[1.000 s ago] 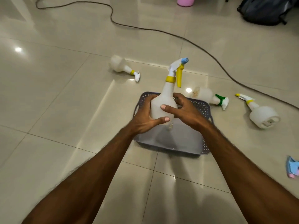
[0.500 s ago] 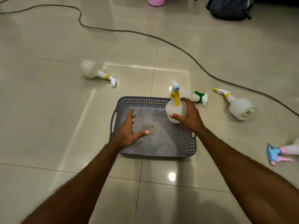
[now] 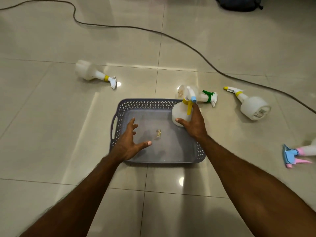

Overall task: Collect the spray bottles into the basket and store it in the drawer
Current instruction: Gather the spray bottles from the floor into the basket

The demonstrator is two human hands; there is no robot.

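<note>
Head view, steeply down at floor

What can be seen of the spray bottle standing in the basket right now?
The spray bottle is translucent white plastic with a rounded body, a yellow collar and trigger, a white spray head and a light blue nozzle tip. It stands upright in the far right corner of the grey perforated basket, seemingly on the basket floor. The right hand grips its body, thumb across the near side and fingers behind. The liquid level cannot be told. The left hand hovers open over the basket, not touching the bottle.
</note>
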